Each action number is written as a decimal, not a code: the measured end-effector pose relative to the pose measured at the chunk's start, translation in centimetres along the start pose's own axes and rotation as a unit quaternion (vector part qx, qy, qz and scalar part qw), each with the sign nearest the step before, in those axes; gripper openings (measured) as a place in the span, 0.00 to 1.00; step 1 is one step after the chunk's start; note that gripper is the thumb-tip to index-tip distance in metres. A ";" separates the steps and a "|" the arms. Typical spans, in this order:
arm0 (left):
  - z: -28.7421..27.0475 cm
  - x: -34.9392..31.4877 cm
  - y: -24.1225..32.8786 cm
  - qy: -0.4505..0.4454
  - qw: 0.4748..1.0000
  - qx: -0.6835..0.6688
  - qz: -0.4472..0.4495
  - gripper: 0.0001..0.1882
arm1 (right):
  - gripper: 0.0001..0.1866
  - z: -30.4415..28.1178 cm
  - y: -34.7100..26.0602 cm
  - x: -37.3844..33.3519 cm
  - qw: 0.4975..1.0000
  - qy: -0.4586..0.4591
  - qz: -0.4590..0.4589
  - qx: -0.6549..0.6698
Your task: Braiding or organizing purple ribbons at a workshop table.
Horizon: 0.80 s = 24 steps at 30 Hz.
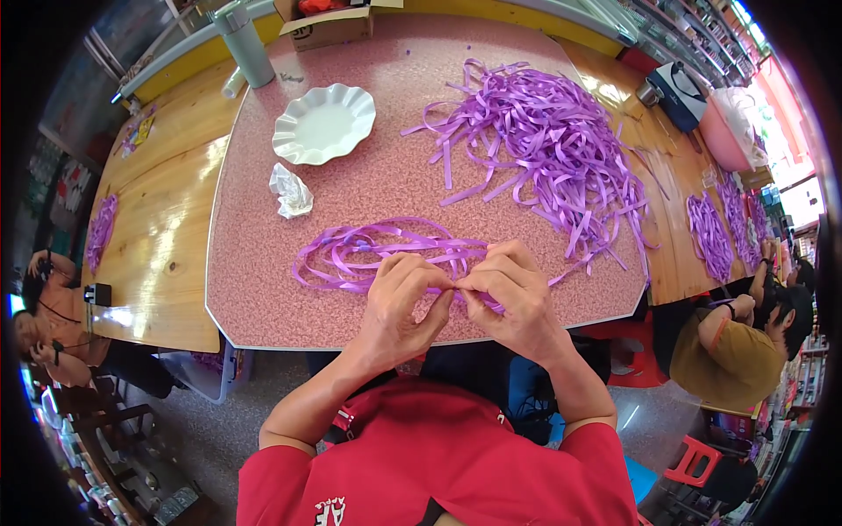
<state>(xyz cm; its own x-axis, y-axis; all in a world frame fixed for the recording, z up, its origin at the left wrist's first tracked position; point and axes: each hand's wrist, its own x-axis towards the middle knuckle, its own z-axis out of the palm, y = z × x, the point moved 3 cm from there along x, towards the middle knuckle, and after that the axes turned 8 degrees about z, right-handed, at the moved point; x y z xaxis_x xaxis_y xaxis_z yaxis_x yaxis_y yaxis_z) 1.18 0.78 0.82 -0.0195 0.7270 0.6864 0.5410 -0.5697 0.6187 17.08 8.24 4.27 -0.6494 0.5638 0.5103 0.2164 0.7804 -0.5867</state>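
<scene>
My left hand [396, 307] and my right hand [517, 296] meet near the table's front edge, thumb and forefinger of each pinched together, fingertips touching. Both are closed on a purple ribbon [467, 254]; the exact piece between the fingertips is mostly hidden. Just beyond and left of my hands lies a loose bundle of looped purple ribbons [329, 254] with small bluish-purple bits on it. A large tangled heap of purple ribbons [553, 145] covers the table's far right, and one strand trails from it toward my right hand.
A white scalloped dish [324, 123] and a crumpled white wrapper [291, 191] lie on the pink speckled table [254, 280]. Behind them stand a grey-green bottle [243, 48] and a cardboard box [326, 31]. Other people sit left and right by wooden tables with more purple ribbon bundles [709, 237].
</scene>
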 end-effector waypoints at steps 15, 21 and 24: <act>0.1 0.7 -0.3 0.022 0.998 0.046 0.042 0.15 | 0.08 0.4 -0.2 -0.7 0.977 -0.029 0.167 0.126; 0.5 -1.0 -1.2 0.037 0.983 -0.132 -0.125 0.09 | 0.06 0.4 0.1 -0.9 0.965 -0.037 0.196 0.169; 1.3 -1.4 -1.8 0.047 0.915 -0.312 -0.252 0.07 | 0.05 0.4 0.4 -1.2 0.954 -0.030 0.217 0.205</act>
<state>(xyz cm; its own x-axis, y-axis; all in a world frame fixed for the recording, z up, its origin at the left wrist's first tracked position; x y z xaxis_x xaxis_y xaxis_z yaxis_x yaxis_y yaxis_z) 1.32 1.25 -1.72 -0.2228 0.9379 0.2658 -0.1415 -0.3009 0.9431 17.69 7.79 3.19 -0.6061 0.7842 0.1333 0.1790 0.2978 -0.9377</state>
